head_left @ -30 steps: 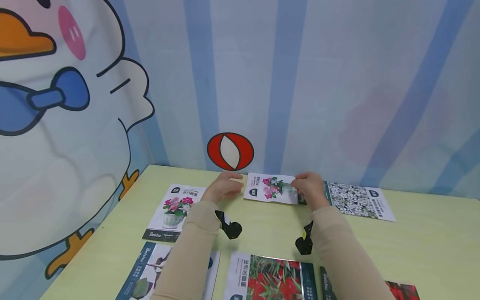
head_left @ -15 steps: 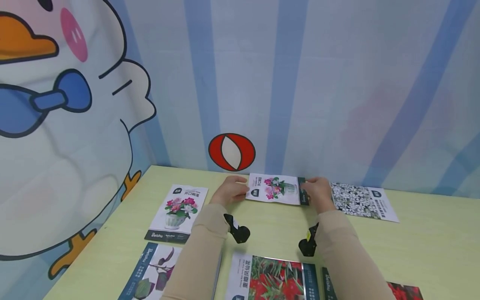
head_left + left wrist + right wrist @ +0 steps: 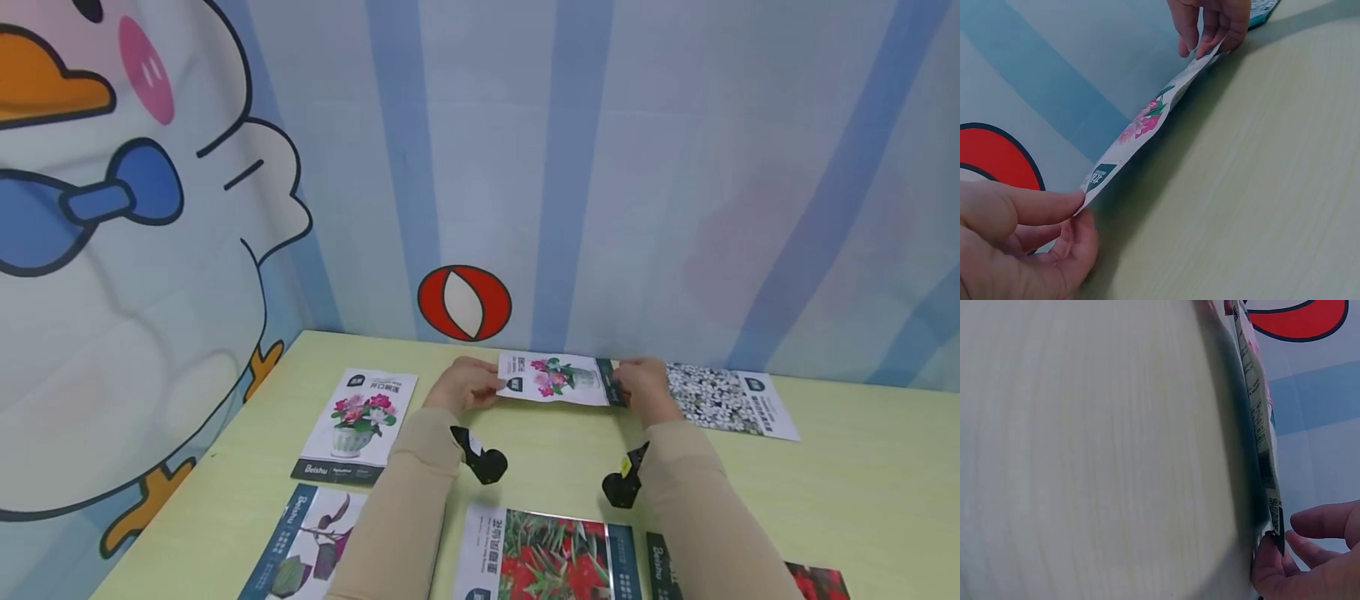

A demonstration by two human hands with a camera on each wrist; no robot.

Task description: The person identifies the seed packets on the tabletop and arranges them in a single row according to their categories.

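A white seed packet printed with pink potted flowers and a dark end band is stretched sideways between both hands near the back wall. My left hand pinches its left end between thumb and fingers, plain in the left wrist view, where the packet bends slightly and casts a shadow on the table. At the dark-banded end, my right hand holds the packet with fingertips around the edge. In the right wrist view, the thumb and fingers of my right hand lie on either side of that end, and the printed back shows.
A matching flower packet lies at left, and a white-blossom packet at right. Nearer are a purple-plant packet, a red-flower packet and another red one, partly under the right sleeve. A striped backdrop borders the pale table.
My left hand has come in from the left and taken the packet's free end. My right hand has shifted right to the dark band, and the packet has moved slightly right.
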